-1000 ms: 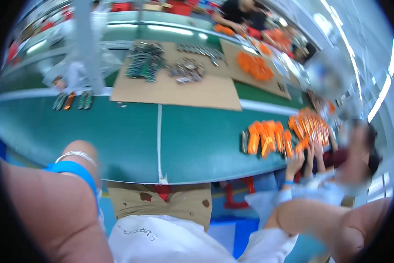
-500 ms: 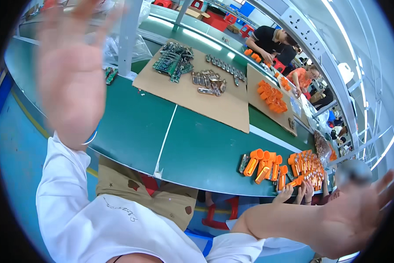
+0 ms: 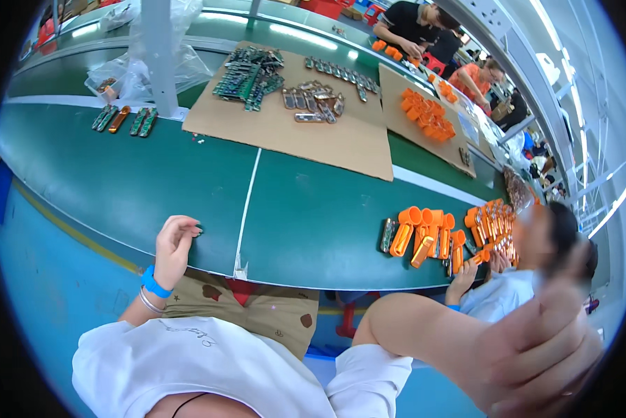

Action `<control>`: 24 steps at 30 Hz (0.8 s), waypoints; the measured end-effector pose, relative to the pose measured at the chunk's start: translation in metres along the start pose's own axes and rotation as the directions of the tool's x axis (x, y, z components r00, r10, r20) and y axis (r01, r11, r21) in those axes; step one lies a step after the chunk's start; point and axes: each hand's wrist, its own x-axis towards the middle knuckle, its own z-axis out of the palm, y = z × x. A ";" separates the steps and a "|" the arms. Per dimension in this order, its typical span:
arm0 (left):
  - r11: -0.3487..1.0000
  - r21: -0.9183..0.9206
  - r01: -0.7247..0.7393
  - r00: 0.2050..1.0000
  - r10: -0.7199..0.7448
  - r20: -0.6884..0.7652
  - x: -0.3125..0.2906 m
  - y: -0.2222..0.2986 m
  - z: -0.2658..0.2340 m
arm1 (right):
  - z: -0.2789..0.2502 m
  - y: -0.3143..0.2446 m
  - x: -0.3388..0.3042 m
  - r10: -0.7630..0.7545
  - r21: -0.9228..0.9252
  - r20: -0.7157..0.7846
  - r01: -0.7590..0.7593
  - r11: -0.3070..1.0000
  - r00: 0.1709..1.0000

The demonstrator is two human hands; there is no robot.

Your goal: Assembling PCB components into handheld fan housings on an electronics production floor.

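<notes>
My left hand (image 3: 175, 244) hovers at the near edge of the green table (image 3: 327, 223), wearing a blue wristband. Its fingers are loosely bent with the thumb apart, and a tiny dark spot at the fingertips is too small to name. Raised close at the lower right, my right hand (image 3: 543, 348) is blurred, its fingers curled inward; what they hold, if anything, is hidden. The orange cup-ended casings (image 3: 424, 237) stand on the table beyond my right arm. Green circuit boards (image 3: 250, 76) are heaped on a cardboard sheet (image 3: 348, 150) farther back.
Metal-faced pieces (image 3: 313, 101) lie beside the boards. At the far left are a few narrow boards and an orange casing (image 3: 120, 120), near a metal post (image 3: 158, 56). A co-worker (image 3: 501, 285) sits close at right; more people work beyond. Orange rings (image 3: 428, 115) lie on another cardboard.
My left hand has come down from the upper left to the table edge, its spread fingers now bent. My right hand's fingers have curled in. The view has shifted, revealing more of the left table.
</notes>
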 end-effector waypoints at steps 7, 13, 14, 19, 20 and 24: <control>0.991 0.098 -0.091 0.994 0.096 -0.048 0.002 -0.011 -0.003 | 0.061 0.043 0.007 -0.097 0.232 -0.023 0.100 0.968 0.995; 0.993 0.089 -0.080 0.995 0.084 -0.046 0.004 -0.006 -0.007 | 0.089 0.104 -0.062 -0.295 0.452 0.799 -0.200 0.869 0.525; 0.993 0.094 -0.073 0.996 0.078 -0.044 0.007 -0.002 -0.005 | 0.097 0.109 -0.060 -0.191 0.334 0.915 -0.405 0.851 0.354; 0.916 0.241 -0.320 0.946 0.323 0.027 0.031 0.023 -0.007 | 0.118 0.207 -0.079 0.409 -0.165 0.884 -0.665 0.728 0.228; 0.866 0.329 -0.377 0.924 0.374 0.076 0.040 0.032 -0.010 | 0.127 0.228 -0.081 0.497 -0.164 0.783 -0.646 0.746 0.374; 0.772 0.294 -0.564 0.825 0.509 0.247 0.083 0.034 0.013 | 0.151 0.281 -0.110 0.626 0.017 0.338 -0.669 0.743 0.703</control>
